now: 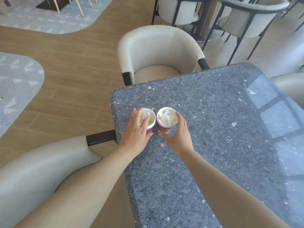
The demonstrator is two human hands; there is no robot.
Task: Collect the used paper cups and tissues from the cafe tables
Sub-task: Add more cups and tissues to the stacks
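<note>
Both hands (134, 134) (179, 137) are bare (forearms (105, 168) too).

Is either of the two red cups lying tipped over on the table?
No, the left cup and the right cup both stand upright on the table, each with tissue inside.
</note>
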